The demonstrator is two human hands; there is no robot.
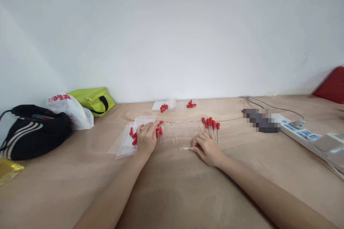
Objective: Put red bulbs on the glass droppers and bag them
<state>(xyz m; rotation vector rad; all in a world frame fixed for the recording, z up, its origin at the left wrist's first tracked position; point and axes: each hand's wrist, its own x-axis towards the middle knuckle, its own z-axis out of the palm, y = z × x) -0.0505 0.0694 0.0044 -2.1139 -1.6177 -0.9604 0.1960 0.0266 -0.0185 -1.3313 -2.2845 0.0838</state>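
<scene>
My wooden table (172,186) runs under everything, and I place the rest from the row of clear droppers (185,131) lying at its middle. Far left of the row sits a black striped bag (32,132), with a white plastic bag (71,111) and a lime green bag (92,100) behind it. Far right of the row lies a white power strip (309,136). Just left of the row is a stack of clear zip bags (129,137); my left hand (146,137) rests on it, fingers curled over a few red-capped droppers (158,130). The row's droppers lie side by side, long axes pointing away from me, red bulbs (211,122) at the far end. My right hand (208,148), at the row's near edge, pinches one clear glass tube (185,148) lying crosswise, pointing left.
</scene>
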